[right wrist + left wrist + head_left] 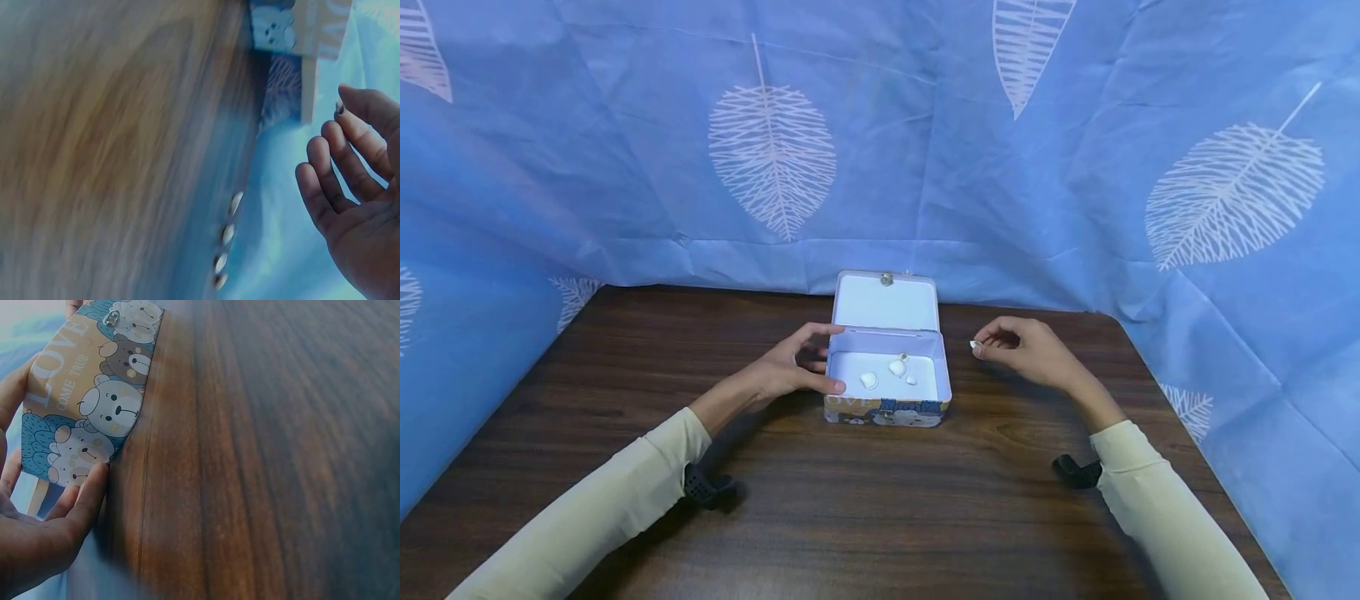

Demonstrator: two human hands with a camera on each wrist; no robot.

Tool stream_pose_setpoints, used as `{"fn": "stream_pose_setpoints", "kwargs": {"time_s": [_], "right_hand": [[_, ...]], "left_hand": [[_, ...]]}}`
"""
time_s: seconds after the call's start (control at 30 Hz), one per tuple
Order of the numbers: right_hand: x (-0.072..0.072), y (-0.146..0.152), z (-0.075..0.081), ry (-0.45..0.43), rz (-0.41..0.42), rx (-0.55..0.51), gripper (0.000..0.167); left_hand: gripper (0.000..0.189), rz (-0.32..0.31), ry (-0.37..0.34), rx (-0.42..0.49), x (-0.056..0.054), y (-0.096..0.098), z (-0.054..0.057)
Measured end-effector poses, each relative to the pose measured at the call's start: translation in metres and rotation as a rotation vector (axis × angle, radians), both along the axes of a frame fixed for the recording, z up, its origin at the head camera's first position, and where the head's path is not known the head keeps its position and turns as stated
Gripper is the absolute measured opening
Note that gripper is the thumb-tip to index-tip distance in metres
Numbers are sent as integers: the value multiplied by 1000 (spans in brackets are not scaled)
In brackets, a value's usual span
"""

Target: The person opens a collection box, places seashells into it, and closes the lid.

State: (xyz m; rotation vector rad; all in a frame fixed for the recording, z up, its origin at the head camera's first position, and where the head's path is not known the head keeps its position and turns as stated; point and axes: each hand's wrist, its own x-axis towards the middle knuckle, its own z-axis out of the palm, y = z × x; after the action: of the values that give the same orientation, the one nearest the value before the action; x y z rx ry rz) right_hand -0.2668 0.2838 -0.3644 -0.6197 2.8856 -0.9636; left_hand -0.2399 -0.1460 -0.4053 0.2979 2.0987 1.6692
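Note:
A hinged tin box (887, 412) printed with cartoon bears stands on the table with its lid (886, 302) raised at the back. Inside lie several small white shells (897, 367). My left hand (793, 363) grips the box's left end, thumb at the front corner and index finger toward the back rim; in the left wrist view a fingertip meets the printed front. To the right of the box, apart from it, my right hand (1026, 348) pinches a small white shell (974, 344) between thumb and index finger. The other right fingers are loosely curled in the right wrist view.
The dark wooden table (895, 517) ends at a blue leaf-patterned cloth (880, 150) behind the box and at both sides. Several small pale shell-like pieces (227, 234) lie in a row near the right hand in the right wrist view.

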Motion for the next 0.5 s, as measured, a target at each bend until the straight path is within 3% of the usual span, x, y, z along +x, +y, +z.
{"fn": "stream_pose_setpoints", "kwargs": {"time_s": [0.27, 0.5], "right_hand": [[9, -21, 9, 58, -26, -58, 23], [13, -39, 16, 72, -1, -94, 25]], "left_hand": [[94, -11, 7, -4, 0, 0, 3], [94, -10, -10, -4, 1, -1, 2]]}}
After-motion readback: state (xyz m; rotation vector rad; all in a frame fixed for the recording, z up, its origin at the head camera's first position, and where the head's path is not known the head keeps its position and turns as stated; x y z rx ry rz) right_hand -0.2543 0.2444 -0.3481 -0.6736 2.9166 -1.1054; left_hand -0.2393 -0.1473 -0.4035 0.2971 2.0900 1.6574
